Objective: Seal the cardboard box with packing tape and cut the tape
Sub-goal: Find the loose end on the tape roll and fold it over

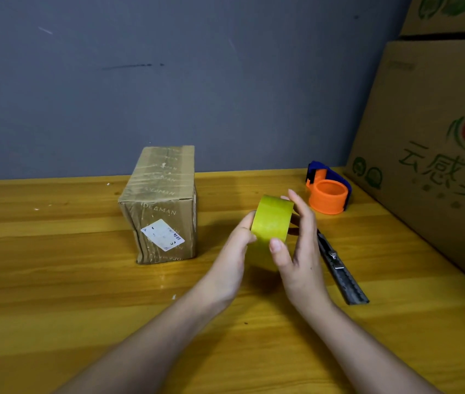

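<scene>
Head view, looking down at a wooden counter (pixel 55 294). Nearest, two bare forearms reach in from the bottom edge. Both hands hold a yellow-green roll of tape (pixel 272 220) above the counter: the left hand (pixel 232 257) grips its left side with curled fingers, and the right hand (pixel 299 251) wraps the right side, thumb pressed on the front face. The roll's core hole points left to right and is hidden by the hands. Just right of the hands lies a grey box cutter (pixel 339 271), its long axis running away and slightly left; its far tip is hidden behind the right hand. Left of the hands stands a closed cardboard box (pixel 160 206), already taped, its long axis pointing away. Farther right sits an orange and blue tape dispenser (pixel 328 191), beside large printed cartons (pixel 430 155) cut off by the frame.
</scene>
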The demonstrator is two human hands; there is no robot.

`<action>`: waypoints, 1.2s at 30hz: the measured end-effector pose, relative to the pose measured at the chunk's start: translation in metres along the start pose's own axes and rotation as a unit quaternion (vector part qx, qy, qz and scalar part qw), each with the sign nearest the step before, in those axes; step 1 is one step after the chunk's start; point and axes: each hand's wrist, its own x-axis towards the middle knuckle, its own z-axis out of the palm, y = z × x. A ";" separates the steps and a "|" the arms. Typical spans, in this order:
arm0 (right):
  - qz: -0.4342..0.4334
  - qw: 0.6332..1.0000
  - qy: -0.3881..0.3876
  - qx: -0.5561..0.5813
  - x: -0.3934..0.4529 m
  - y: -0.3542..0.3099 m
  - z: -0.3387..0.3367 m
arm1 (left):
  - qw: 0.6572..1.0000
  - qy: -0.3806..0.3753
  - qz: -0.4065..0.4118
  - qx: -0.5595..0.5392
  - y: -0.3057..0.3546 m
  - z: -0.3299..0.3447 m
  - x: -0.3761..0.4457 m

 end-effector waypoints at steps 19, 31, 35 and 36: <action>-0.005 1.000 0.011 0.001 0.001 0.000 -0.001 | 0.996 0.033 0.067 -0.040 -0.011 0.008 -0.004; -0.006 1.000 0.009 0.004 0.000 0.001 -0.001 | 0.995 0.037 0.081 -0.042 -0.020 0.005 -0.003; -0.004 1.000 0.005 0.007 0.000 0.002 -0.002 | 0.995 0.030 0.096 -0.028 -0.021 0.004 -0.003; -0.003 1.000 0.004 0.011 0.001 0.002 -0.002 | 0.995 0.028 0.098 -0.023 -0.022 0.004 -0.001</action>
